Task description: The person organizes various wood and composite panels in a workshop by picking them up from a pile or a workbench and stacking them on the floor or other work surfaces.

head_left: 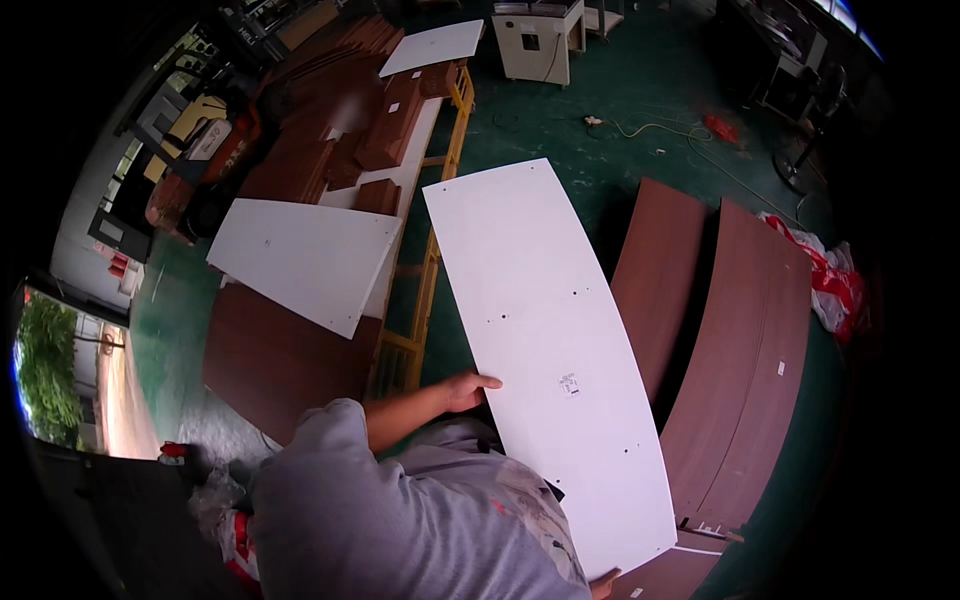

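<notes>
A long white panel (540, 260) with several small drilled holes and a small printed label lies across the middle of the view, tilted in front of my body. My left hand (468, 391) grips its left long edge, thumb on the top face and fingers out of sight beneath. At the near end, the fingertips of my right hand (605, 583) hold the bottom edge; the rest of that hand is cut off by the picture. To the right of the panel stand brown curved boards (740, 370), one bearing a small white sticker.
At the left, a yellow-framed rack (425, 290) carries brown boards (290, 340) and another white panel (300, 250). A further white panel (435, 47) rests at its far end. A forklift (205, 140) stands beyond. Red-and-white plastic bags (835, 285) and a cable (690, 135) lie on the green floor.
</notes>
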Demonstrator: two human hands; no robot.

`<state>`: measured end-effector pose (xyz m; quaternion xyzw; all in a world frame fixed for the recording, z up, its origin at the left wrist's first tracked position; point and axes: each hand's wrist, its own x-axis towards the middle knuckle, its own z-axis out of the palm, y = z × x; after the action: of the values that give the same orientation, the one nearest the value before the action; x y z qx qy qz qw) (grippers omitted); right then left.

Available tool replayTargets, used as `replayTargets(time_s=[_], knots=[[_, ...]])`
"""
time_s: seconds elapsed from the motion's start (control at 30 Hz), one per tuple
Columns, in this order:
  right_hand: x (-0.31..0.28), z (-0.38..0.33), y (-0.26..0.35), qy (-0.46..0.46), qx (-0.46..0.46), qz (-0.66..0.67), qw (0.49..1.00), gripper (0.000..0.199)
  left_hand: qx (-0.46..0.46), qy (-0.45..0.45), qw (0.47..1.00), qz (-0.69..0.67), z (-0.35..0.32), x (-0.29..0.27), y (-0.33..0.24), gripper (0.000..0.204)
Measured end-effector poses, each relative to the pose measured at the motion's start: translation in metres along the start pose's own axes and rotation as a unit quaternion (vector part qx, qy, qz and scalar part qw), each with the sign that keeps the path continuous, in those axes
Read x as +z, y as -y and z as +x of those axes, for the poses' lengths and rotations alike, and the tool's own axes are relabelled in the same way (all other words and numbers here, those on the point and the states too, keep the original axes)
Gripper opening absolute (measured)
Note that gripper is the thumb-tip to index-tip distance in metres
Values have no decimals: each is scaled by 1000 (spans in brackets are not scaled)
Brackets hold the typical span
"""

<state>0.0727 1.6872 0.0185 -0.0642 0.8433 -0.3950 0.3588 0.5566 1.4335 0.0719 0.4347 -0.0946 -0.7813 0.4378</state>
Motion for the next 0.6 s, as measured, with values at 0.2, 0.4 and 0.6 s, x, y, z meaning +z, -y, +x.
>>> replayTargets(time_s=[0.2, 0.4, 0.6], knots=[[38, 29, 73, 112, -116, -31, 986, 61, 123, -85, 976, -157, -90, -85, 42, 46], [118, -4, 124, 183, -176, -55, 966, 61, 180, -142, 924, -304, -157, -149, 67, 39], [217, -72, 153, 243, -216, -83, 942, 61, 282, -292, 910, -78, -195, -210, 24, 39]])
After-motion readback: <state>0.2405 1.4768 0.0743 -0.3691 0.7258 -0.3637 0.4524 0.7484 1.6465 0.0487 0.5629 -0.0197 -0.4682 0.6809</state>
